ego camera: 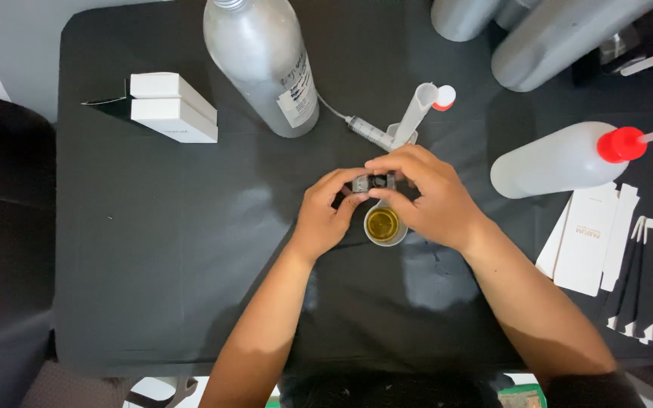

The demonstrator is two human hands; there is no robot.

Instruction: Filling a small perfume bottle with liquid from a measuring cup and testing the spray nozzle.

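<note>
White cartons (171, 106) sit toward the table's (153, 249) far left edge, a frosted bottle (266, 64) beside them. At mid-table my left hand (325, 215) and right hand (432, 196) pinch a small dark vial (372, 183) between closed fingertips, directly above a cup of amber liquid (384, 224). Risk: a slipped vial or nudged cup would spill. A red-capped squeeze bottle (561, 157) lies right.

Fingers of both hands cover most of a small dark object (372, 183), so its shape is unclear. The top edge crops the large metal bottle's (262, 60) neck and two grey cylinders (546, 34).
</note>
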